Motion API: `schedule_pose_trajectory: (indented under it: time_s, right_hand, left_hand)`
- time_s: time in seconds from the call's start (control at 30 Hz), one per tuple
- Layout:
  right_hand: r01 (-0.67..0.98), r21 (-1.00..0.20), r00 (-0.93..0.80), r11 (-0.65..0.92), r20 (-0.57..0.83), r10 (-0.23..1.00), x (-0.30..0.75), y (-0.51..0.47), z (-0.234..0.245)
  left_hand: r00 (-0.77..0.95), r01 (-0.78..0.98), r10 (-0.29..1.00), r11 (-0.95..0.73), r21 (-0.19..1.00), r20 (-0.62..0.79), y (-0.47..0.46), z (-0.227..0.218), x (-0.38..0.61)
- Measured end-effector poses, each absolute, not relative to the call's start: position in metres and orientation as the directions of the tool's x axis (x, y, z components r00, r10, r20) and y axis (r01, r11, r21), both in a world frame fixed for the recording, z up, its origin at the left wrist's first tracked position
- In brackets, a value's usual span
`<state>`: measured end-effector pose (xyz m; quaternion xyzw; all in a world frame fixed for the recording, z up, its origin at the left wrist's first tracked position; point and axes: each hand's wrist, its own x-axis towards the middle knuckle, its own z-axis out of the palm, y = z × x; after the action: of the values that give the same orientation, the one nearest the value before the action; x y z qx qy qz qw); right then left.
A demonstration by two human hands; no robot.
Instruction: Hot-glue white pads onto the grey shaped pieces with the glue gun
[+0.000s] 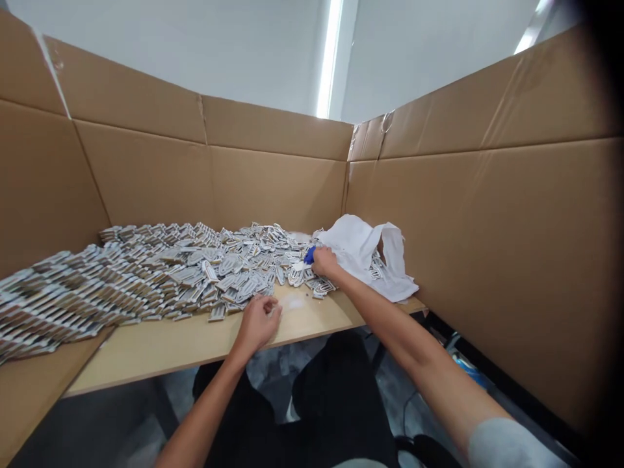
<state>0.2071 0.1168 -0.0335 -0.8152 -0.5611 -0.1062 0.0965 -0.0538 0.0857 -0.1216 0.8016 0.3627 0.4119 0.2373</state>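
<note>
My right hand (325,261) is closed around a small blue object (310,255) whose kind I cannot make out. It is above the right end of a large heap of flat grey-white slotted pieces (234,265), with rounded ends and brown edges. A white plastic bag (358,242) lies beside that hand, partly over some pieces. At the front edge of the heap, my left hand (259,320) hovers or rests over the table, its fingers curled and thumb close to the index finger. Whatever lies between those fingertips, if anything, is hidden.
Stacked rows of the same pieces (63,299) fill the left side. The wooden tabletop (160,343) shows along the front edge. Tall cardboard walls (273,179) stand behind and at both sides. My legs (336,383) are below the table.
</note>
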Motion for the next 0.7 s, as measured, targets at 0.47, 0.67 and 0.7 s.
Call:
schedule_pose_trajectory:
  time_s: [0.47,0.67,0.7]
  right_hand:
    - [0.926,0.013,0.352,-0.377,0.333,0.875,0.202,0.097,-0.037]
    - [0.930,-0.050,0.342,-0.363,0.474,0.811,0.206,0.066,-0.007]
    - [0.937,-0.065,0.330,-0.343,0.482,0.812,0.208,0.054,-0.005]
  left_hand:
    - [0.456,0.314,0.761,-0.622,0.717,0.461,0.076,-0.115,-0.054]
    - [0.455,0.500,0.727,-0.687,0.528,0.515,0.069,-0.114,-0.052]
    - [0.460,0.512,0.731,-0.682,0.523,0.503,0.069,-0.114,-0.052]
